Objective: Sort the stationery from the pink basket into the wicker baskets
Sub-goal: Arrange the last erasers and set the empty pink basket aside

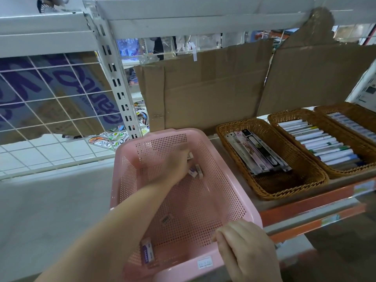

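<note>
Fingers of the left hand (173,159) close on small erasers (195,169) — right hand (242,247) grips the pink basket (230,176) rim; gather them all, lift cleanly.

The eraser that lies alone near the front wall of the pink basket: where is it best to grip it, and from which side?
Pinch the eraser across its two long sides, coming from above. It seems to lie flat close to the pink basket front wall, so a sideways approach looks blocked.
</note>
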Demonstrator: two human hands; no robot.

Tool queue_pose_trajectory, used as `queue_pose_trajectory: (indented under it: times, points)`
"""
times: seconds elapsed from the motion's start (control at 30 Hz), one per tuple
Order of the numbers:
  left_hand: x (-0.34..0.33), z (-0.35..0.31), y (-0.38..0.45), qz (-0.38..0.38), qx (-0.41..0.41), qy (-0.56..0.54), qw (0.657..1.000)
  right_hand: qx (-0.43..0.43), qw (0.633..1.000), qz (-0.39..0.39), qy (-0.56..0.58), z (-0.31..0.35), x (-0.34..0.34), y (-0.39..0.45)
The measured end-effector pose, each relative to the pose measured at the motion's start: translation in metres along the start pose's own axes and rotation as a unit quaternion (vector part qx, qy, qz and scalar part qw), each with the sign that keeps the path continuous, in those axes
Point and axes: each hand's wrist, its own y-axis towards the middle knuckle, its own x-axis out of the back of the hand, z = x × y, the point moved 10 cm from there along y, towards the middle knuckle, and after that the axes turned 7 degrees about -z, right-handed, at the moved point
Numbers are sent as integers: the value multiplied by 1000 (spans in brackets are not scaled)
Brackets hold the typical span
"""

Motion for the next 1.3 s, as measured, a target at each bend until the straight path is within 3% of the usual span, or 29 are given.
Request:
queue_pose_trajectory:
  times: [0.2,0.57,0.67,0.87,1.03,1.3]
  points:
    - [0,1,-9,18,20,-32,999,0,1000,3,-2,-3,-2,0]
    - [-2,20,-29,58,79,25,995,-1,1000,-5,3,-2,0,0]
    - [-14,7,-35,72,56,114,989,3,1000,0,4,-1,-1,1]
    - [-13,-6,-53,50,41,176,982,5,1000,8,7,-2,-4,0]
    - [-8,-14,-52,4,-9,152,988,0,1000,11,16,-2,-5,0]
    - [-15,-17,-42,47,-48,124,990,-1,1000,11,13,-3,-4,-1]
